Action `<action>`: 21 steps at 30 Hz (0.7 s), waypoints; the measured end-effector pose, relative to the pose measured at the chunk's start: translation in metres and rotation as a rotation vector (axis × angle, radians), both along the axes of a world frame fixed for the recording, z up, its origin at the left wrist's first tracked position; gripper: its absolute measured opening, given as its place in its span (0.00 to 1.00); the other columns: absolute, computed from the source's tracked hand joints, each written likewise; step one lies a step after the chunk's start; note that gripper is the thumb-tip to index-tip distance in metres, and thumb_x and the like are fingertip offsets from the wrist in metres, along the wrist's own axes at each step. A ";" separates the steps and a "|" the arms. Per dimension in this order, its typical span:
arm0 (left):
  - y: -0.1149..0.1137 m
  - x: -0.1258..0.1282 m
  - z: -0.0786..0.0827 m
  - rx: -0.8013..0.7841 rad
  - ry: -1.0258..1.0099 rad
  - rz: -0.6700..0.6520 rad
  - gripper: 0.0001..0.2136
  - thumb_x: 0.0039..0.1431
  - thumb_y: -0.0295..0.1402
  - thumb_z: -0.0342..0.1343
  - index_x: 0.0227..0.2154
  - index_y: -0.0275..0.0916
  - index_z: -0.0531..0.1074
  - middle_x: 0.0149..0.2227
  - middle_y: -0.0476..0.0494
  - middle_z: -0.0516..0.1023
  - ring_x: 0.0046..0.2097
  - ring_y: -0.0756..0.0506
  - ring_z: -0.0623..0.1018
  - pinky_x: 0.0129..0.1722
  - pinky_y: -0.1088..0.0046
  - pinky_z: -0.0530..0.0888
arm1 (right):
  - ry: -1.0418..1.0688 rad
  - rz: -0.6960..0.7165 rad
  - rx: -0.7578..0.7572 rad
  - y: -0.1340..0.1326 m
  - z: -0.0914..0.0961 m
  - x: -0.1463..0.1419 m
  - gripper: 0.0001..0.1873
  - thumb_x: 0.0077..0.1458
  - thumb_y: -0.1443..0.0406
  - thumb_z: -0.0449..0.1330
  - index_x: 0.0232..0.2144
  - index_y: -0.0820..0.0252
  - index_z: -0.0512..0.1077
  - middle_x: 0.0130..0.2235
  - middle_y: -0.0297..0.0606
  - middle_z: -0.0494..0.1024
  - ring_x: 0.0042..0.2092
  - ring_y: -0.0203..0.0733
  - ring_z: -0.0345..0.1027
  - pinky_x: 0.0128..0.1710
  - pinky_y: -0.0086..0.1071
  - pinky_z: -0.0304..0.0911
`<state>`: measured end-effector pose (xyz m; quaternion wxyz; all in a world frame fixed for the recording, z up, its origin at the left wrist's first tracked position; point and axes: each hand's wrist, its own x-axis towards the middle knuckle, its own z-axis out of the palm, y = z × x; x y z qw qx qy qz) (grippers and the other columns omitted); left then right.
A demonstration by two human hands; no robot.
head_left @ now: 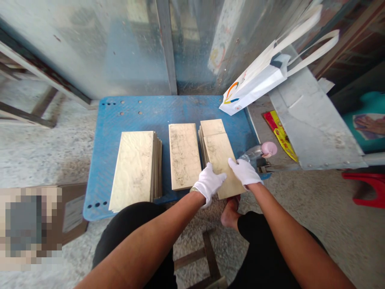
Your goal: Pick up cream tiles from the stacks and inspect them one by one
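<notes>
Both hands wear white gloves. My left hand (209,182) and my right hand (245,171) grip the near end of a beige marbled tile (221,158), lifted slightly and tilted over the right stack of tiles (212,127). A single tile (184,154) lies flat in the middle of the blue platform (144,112). A taller stack of tiles (135,168) stands on the platform's left side.
A white paper bag (258,78) leans at the platform's back right corner. A clear bottle with a pink cap (260,151) lies right of the tiles. A grey metal slab (313,120), a red stool (367,188) and a cardboard box (72,212) surround the platform.
</notes>
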<state>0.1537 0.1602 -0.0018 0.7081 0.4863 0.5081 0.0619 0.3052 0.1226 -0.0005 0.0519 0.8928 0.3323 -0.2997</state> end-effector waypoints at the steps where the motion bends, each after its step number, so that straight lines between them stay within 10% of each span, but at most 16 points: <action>1: -0.001 -0.001 0.000 -0.003 0.017 -0.011 0.22 0.48 0.32 0.64 0.46 0.37 0.67 0.44 0.39 0.78 0.46 0.44 0.77 0.46 0.69 0.74 | -0.005 -0.021 0.007 -0.001 0.002 -0.002 0.32 0.60 0.46 0.43 0.41 0.65 0.73 0.47 0.55 0.76 0.48 0.53 0.70 0.42 0.35 0.59; 21: 0.006 -0.012 0.019 0.053 -0.006 -0.040 0.16 0.49 0.28 0.62 0.43 0.36 0.72 0.42 0.40 0.80 0.46 0.43 0.77 0.46 0.69 0.74 | 0.060 -0.263 0.591 -0.023 0.022 -0.013 0.25 0.55 0.47 0.52 0.17 0.57 0.65 0.21 0.32 0.68 0.27 0.36 0.57 0.28 0.29 0.52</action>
